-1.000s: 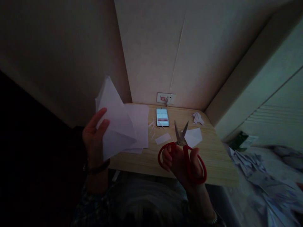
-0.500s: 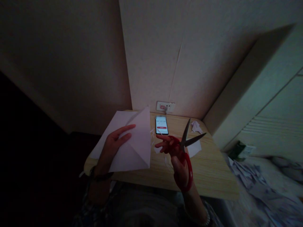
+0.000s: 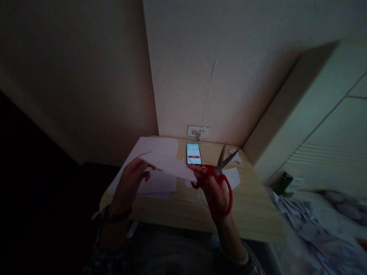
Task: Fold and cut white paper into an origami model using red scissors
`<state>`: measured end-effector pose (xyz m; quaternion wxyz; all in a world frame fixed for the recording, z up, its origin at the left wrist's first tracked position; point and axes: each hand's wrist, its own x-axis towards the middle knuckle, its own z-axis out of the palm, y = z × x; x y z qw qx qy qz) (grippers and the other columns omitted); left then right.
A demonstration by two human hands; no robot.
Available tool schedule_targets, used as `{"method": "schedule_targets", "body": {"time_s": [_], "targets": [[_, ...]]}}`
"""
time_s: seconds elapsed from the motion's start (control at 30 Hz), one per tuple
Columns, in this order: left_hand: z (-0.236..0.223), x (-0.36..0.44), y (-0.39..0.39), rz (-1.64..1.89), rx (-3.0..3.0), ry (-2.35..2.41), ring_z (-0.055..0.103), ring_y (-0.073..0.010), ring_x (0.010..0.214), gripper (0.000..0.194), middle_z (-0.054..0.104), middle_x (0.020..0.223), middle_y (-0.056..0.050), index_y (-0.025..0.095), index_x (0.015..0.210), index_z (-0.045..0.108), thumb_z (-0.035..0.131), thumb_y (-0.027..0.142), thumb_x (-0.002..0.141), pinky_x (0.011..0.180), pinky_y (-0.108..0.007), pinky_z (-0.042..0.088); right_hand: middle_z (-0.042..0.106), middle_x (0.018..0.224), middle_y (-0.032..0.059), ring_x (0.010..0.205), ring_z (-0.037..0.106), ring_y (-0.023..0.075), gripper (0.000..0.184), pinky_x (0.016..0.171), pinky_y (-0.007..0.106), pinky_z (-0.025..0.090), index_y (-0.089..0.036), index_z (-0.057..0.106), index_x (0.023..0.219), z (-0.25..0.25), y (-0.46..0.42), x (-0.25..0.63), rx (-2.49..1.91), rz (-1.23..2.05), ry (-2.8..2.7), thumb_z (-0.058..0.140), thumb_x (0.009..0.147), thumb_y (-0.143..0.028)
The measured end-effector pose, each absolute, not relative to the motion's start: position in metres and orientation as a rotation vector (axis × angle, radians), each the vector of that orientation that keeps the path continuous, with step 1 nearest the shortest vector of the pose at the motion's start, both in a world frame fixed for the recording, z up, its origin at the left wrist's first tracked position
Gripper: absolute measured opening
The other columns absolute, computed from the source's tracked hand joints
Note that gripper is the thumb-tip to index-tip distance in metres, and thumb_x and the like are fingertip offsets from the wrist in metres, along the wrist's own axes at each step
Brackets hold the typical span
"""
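A folded sheet of white paper is held above the table, tilted and slightly blurred. My left hand pinches its left end between fingers and thumb. My right hand has red-handled scissors hooked over its fingers and thumb, with the blades spread and pointing away. Its fingertips meet the paper's right end; how firmly they grip it I cannot tell. Beneath the held paper lies a stack of white sheets.
The wooden table stands against a wall with a socket. A lit phone lies near the wall. Cut white paper and a small folded paper piece lie at the right. Crumpled cloth covers a surface beyond the table.
The folded paper, earlier raised broad side on under my left hand, is now tipped nearly flat between both hands. My right hand's fingers have reached its right end, scissors still on them.
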<state>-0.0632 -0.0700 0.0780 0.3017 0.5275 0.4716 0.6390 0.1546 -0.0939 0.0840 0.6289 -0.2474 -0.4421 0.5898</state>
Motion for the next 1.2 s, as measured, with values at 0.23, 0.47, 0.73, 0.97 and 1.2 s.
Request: {"method": "schedule_targets", "body": {"time_s": [0.23, 0.47, 0.73, 0.97, 1.2], "targets": [[0.081, -0.050, -0.064, 1.648, 1.445, 1.276, 0.054, -0.0234, 0.115, 0.033, 0.062, 0.120, -0.008, 0.022, 0.102, 0.066, 0.067, 0.040, 0.074, 0.091, -0.033, 0.046, 0.073, 0.098, 0.0083, 0.100, 0.067, 0.0278, 0.028, 0.086, 0.043, 0.049, -0.020, 0.065, 0.086, 0.091, -0.092, 0.164, -0.452, 1.571, -0.798, 0.067, 0.077, -0.046], [0.085, -0.031, -0.065, 1.677, 1.414, 1.455, 0.057, -0.0174, 0.075, 0.026, 0.064, 0.078, -0.001, 0.020, 0.084, 0.064, 0.059, 0.045, 0.079, 0.066, -0.027, 0.046, 0.074, 0.100, 0.0086, 0.100, 0.067, 0.0286, 0.029, 0.087, 0.044, 0.051, -0.020, 0.068, 0.086, 0.090, -0.092, 0.159, -0.384, 1.663, -0.762, 0.067, 0.077, -0.047], [0.091, -0.031, -0.071, 1.572, 1.391, 1.483, 0.052, -0.0136, 0.056, 0.019, 0.058, 0.063, 0.002, 0.018, 0.075, 0.060, 0.062, 0.036, 0.075, 0.048, -0.022, 0.040, 0.073, 0.104, 0.0074, 0.103, 0.067, 0.0281, 0.031, 0.086, 0.038, 0.052, -0.020, 0.069, 0.088, 0.083, -0.088, 0.159, -0.477, 1.548, -0.743, 0.071, 0.073, -0.047], [0.087, -0.031, -0.074, 1.582, 1.309, 1.196, 0.066, -0.0199, 0.072, 0.064, 0.069, 0.098, -0.007, 0.025, 0.131, 0.045, 0.068, 0.032, 0.072, 0.057, -0.026, 0.052, 0.072, 0.106, 0.0103, 0.104, 0.066, 0.0300, 0.037, 0.086, 0.041, 0.051, -0.019, 0.066, 0.091, 0.079, -0.079, 0.163, -0.543, 1.496, -0.767, 0.072, 0.071, -0.049], [0.080, -0.034, -0.071, 1.599, 1.263, 1.183, 0.065, -0.0191, 0.075, 0.059, 0.067, 0.104, -0.006, 0.028, 0.125, 0.048, 0.070, 0.029, 0.070, 0.057, -0.025, 0.050, 0.069, 0.115, 0.0121, 0.106, 0.065, 0.0265, 0.023, 0.084, 0.035, 0.050, -0.019, 0.064, 0.087, 0.078, -0.076, 0.182, -0.572, 1.446, -0.788, 0.066, 0.077, -0.040]]}}
